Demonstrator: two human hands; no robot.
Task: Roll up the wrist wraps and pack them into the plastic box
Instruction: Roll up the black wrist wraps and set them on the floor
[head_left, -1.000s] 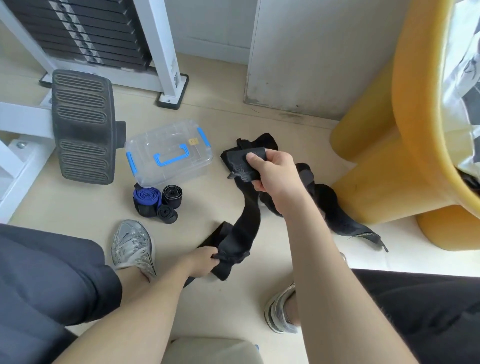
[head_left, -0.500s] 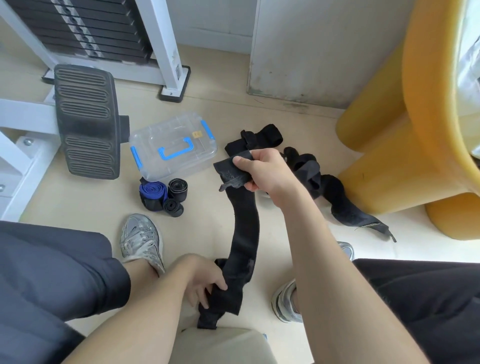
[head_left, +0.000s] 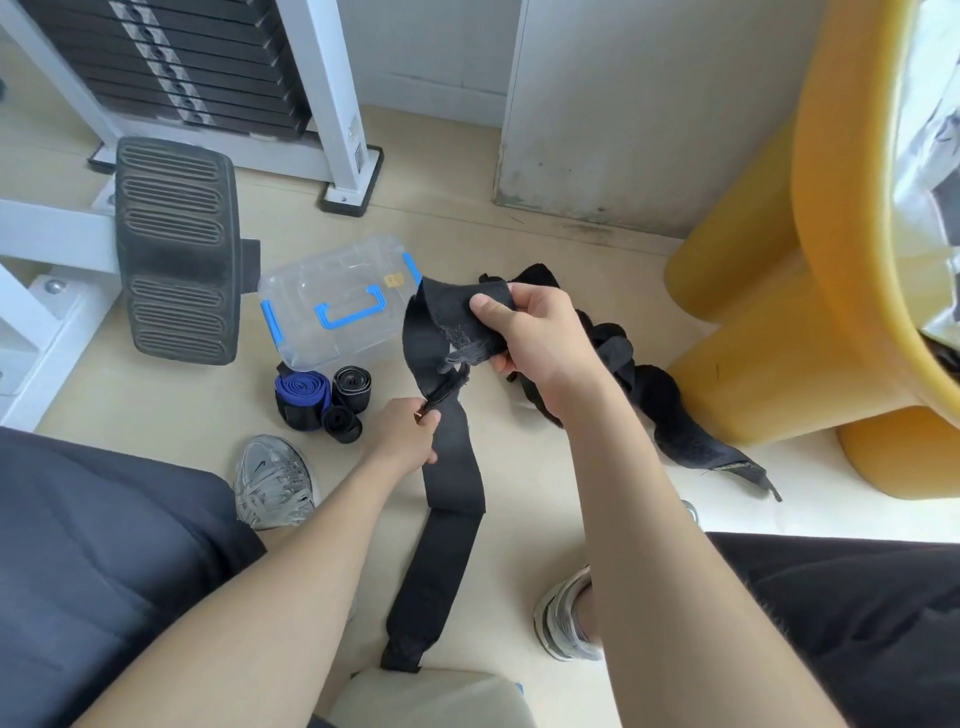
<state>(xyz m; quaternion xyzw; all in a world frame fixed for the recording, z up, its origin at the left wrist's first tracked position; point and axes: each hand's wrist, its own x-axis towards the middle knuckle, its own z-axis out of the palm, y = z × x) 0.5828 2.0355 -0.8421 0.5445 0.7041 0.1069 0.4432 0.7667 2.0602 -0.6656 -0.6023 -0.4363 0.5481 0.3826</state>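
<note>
Black ribbed pad (head_left: 176, 249): at your ten o'clock, mounted on the white frame, just beside the box's left end.
Plastic box (head_left: 332, 283): clear, with blue handle and latches and its lid on. It sits on the floor at eleven o'clock from your left hand.
Rolled wraps (head_left: 317, 397): three rolls bunched together, one blue-and-black and two black. They lie at six o'clock from the box, just beside its near wall and outside it.
Grey shoe (head_left: 272, 480): on the floor at six o'clock from the rolls.
Left hand (head_left: 402, 441): your fingers are curled, with thumb and forefinger pinching a thin strap of the black wrap.
Black wrap (head_left: 452, 478): unrolled and held up between your two hands. Its long tail drops toward six o'clock and ends by the beige seat edge.
Right hand (head_left: 540, 332): your thumb is pressed on top of the wrap's upper end and your fingers are curled beneath, gripping it. It is at one o'clock from your left hand.
Loose wraps (head_left: 639, 384): a black heap on the floor behind your right forearm, with one tail trailing to four o'clock.
Yellow stool (head_left: 753, 338): at your three o'clock, close to the heap.
</note>
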